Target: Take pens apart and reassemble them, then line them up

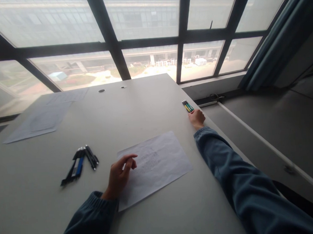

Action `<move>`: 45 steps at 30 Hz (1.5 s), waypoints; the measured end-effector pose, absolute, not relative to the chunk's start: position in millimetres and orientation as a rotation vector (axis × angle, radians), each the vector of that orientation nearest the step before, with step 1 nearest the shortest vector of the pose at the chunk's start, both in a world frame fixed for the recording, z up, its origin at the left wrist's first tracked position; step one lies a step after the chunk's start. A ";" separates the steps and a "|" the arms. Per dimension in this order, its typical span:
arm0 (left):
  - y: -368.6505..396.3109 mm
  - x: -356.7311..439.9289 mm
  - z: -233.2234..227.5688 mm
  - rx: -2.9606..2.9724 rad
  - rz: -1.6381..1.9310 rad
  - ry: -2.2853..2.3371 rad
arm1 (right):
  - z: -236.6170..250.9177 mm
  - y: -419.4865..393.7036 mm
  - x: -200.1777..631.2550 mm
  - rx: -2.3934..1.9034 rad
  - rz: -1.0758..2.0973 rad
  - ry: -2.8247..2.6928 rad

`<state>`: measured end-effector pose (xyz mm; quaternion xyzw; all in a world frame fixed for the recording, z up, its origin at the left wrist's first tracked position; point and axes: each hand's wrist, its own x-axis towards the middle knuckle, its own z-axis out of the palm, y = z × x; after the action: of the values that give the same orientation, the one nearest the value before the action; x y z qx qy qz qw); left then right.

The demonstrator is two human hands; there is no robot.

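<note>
A sheet of white paper (162, 166) with faint grey marks lies on the table before me. My left hand (120, 174) hovers over or rests on its left part; the index finger reaches out, the other fingers are loosely bent, and no object shows in it. Near the table's right edge, my right hand (197, 118) is closed at the near ends of several green and yellow pens (188, 106) lying side by side. Its fingertips are hidden, so I cannot tell whether it grips one of them.
Several black and blue pens (76, 166) lie in a group left of the paper. More printed sheets (43, 115) are at the table's far left. The white table (135, 111) has two round holes near its back edge, by the windows. Its right edge drops to the floor.
</note>
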<state>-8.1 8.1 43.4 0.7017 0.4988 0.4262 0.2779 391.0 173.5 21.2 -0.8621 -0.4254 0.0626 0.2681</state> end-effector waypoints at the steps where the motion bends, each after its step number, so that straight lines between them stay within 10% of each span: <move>1: 8.2 -8.3 43.1 1.888 1.140 1.337 | 20.9 173.6 391.1 -2.326 0.168 -1.147; 45: 9.2 -10.5 41.6 1.943 1.091 1.272 | 11.7 176.3 396.9 -2.300 0.124 -1.180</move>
<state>-10.5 9.2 41.6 0.7262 0.4753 0.4078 0.2837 396.9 176.3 11.7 -0.8549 -0.4386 0.0462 0.2731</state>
